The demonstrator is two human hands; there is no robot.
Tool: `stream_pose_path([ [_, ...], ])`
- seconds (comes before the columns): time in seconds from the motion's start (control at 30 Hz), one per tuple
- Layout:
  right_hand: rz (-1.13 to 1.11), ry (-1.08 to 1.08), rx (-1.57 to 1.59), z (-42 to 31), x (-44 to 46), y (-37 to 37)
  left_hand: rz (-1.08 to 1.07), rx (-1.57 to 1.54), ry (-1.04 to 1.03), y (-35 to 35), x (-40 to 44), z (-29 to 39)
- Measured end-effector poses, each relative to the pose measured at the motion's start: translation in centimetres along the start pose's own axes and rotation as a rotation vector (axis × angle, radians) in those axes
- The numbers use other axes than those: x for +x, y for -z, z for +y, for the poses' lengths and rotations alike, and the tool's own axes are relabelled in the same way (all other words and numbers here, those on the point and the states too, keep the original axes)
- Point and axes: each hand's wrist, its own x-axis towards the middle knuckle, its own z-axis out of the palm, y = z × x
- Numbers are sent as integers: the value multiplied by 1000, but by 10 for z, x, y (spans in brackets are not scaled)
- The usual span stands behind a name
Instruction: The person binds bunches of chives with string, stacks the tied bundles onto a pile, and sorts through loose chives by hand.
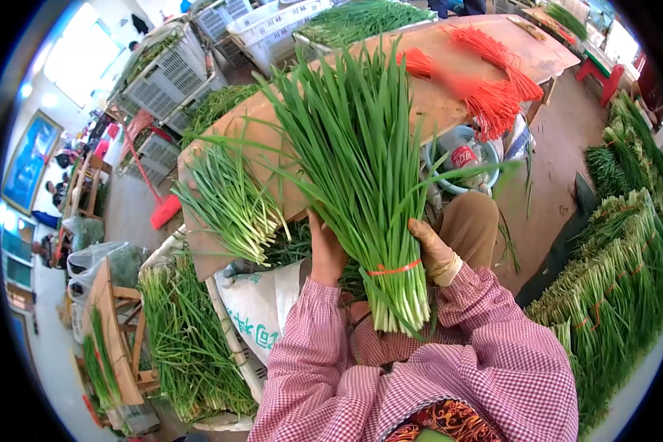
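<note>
A big bunch of garlic chives (357, 162) is held in front of my body, its leaf tips pointing away over the board and its pale stem ends towards me. An orange-red tie (394, 269) goes round the stems. My left hand (326, 249) grips the bunch's left side, with its fingers partly hidden behind the leaves. Against the right side, just above the tie, my right hand (435, 252) in a pale glove is closed on the same bunch. Left of it, a smaller loose pile of chives (236, 199) lies on the board (199, 243).
Orange-red ties (497, 103) lie in bundles at the board's far right. Beneath that edge, a blue basin (504, 151) holds a bottle (464, 156). Tied chives (611, 280) are stacked at right; loose chives (188, 339) fill a container at lower left. Plastic crates (166, 81) stand behind.
</note>
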Motion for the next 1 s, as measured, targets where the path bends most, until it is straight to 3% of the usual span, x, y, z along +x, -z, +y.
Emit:
stream_pose_path([
  [0.1, 68, -15, -92, 7, 7, 5, -14, -139, 98, 0, -18, -2],
  [0.2, 103, -47, -156, 17, 9, 12, 31, 257, 1, -13, -19, -13],
  [0.27, 91, -70, -209, 20, 9, 12, 46, 246, -18, 10, -11, -25],
  [0.5, 101, -59, -266, 25, 9, 16, 139, 391, -11, -6, -15, -8],
  [0.6, 118, -27, -257, 24, 7, 8, 99, 433, -212, -17, -20, -8],
  [0.73, 91, -5, -284, 22, 7, -7, 153, 504, -166, -34, -24, -8],
  [0.77, 88, 10, -310, 23, 7, -10, 167, 674, -245, -32, -23, -9],
  [0.9, 92, 63, -369, 27, 2, -16, 172, 651, -253, -25, -14, -12],
  [1.0, 147, 34, -460, 21, -2, -14, 219, 451, -145, -13, -11, -5],
])
